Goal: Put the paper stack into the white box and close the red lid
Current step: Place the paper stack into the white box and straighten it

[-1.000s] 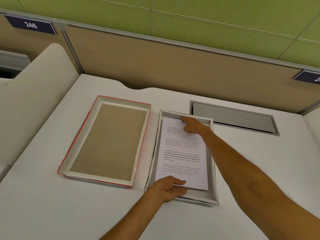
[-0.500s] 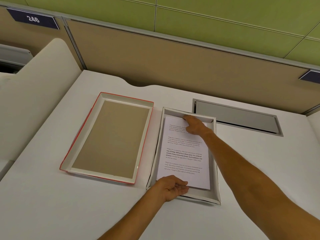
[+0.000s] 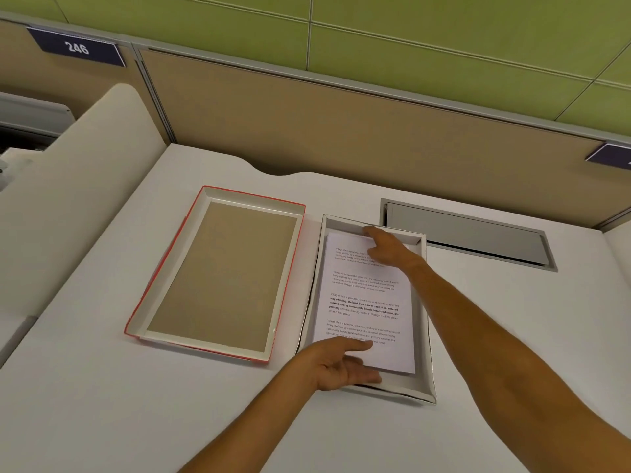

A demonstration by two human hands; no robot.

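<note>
Left of white box point(image 3: 422, 343), red lid point(image 3: 222, 271) (paper stack point(image 3: 365, 302): pinch of left hand point(image 3: 336, 365), flat right hand point(image 3: 389, 249))

a white desk point(image 3: 102, 404) meets a tan partition point(image 3: 341, 138) at its far edge, a green wall point(image 3: 444, 25) above; a grey cable hatch point(image 3: 467, 237) far right.

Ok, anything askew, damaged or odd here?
Nothing damaged or spilled. The paper stack is in the white box but not flat: the left hand pinches its near edge, raised; the right hand is at its far edge. The red lid lies open side up beside the box.
</note>
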